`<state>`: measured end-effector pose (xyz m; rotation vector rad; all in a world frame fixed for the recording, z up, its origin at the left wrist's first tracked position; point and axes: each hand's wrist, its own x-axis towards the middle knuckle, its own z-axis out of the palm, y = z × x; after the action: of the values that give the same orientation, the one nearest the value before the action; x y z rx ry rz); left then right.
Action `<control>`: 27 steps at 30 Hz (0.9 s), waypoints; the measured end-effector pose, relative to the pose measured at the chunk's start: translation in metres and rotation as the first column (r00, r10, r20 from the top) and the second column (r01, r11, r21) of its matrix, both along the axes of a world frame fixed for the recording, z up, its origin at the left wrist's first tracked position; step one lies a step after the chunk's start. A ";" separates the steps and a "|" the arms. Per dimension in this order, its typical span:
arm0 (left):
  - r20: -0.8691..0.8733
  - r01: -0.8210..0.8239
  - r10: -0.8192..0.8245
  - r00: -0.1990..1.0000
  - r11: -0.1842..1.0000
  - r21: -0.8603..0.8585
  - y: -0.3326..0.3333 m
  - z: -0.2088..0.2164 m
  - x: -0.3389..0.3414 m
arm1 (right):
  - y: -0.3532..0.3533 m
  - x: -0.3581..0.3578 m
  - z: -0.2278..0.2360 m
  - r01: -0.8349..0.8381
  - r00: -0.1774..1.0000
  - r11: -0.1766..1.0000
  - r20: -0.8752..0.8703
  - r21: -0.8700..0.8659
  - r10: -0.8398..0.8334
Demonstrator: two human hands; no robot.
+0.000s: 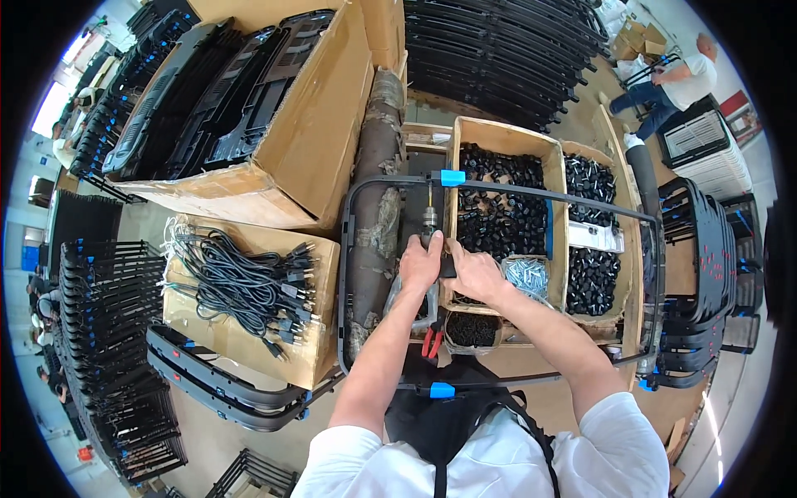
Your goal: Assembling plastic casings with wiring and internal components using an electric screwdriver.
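Both my hands are closed around a power drill (430, 217), its chuck and long bit pointing away from me. My left hand (420, 264) wraps it just behind the chuck. Beside it, my right hand (473, 274) grips the black rear part, mostly hidden by fingers. The bit's tip reaches the far bar of a black rectangular frame (531, 191), next to a blue clip (452, 178); whether it touches is unclear. This frame lies across a padded roller (382, 149) and the parts trays, its near bar by my waist carrying another blue clip (442, 390).
Wooden trays (506, 126) hold black plastic parts, with a bag of screws (526, 274) nearby. Red-handled pliers (432, 343) lie below my hands. Left are bundled black cables (241, 282) on a cardboard box (320, 344) and a large carton (307, 124) of panels. A person (685, 83) stands far right.
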<state>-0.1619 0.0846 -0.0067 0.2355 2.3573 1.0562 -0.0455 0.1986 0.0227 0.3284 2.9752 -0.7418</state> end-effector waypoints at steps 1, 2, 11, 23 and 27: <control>-0.004 0.000 0.000 1.000 1.000 -0.003 0.000 0.000 0.000 | 0.000 0.000 -0.001 0.000 1.000 1.000 -0.004 -0.003 0.000; -0.013 -0.002 0.003 1.000 1.000 0.020 0.000 0.000 0.002 | -0.001 0.001 -0.001 0.006 1.000 1.000 -0.015 0.001 -0.006; 0.031 -0.001 0.000 1.000 0.999 0.046 -0.002 -0.006 -0.005 | -0.006 -0.008 0.014 0.019 0.996 0.999 0.084 0.048 -0.023; 0.023 0.042 -0.041 0.999 0.999 -0.024 0.008 0.002 -0.010 | 0.007 -0.010 0.000 0.005 0.998 1.000 0.070 0.017 -0.006; 0.013 0.056 -0.055 0.998 0.997 -0.048 0.010 0.003 -0.012 | 0.009 -0.011 0.000 0.007 1.000 1.000 0.024 0.005 -0.007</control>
<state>-0.1738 0.0945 -0.0034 0.2744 2.3489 0.9714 -0.0564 0.2074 0.0228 0.3460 2.9558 -0.7260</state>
